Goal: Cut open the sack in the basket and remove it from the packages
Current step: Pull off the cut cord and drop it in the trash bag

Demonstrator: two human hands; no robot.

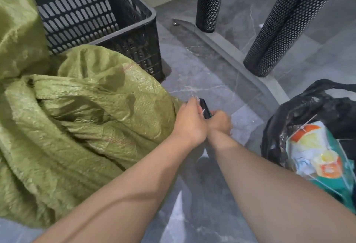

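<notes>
While slumped across the floor (192, 65) beside the basket (100, 21), green sack (81, 119), limp, packages unseen. Left hand (189, 122), right hand (220, 122) both gripping the dark cutter (205, 108), probably clearing threads.

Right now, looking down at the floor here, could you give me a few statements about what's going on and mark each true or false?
1. The green sack lies crumpled on the floor beside the black basket. True.
2. Both hands meet on a small dark tool. True.
3. The basket is full of packages. False: no packages show inside it.
4. The black plastic bag on the right is tied shut. False: it gapes open, showing colourful packaging.
5. The left hand rests flat on the floor. False: it is raised at the tool.
</notes>
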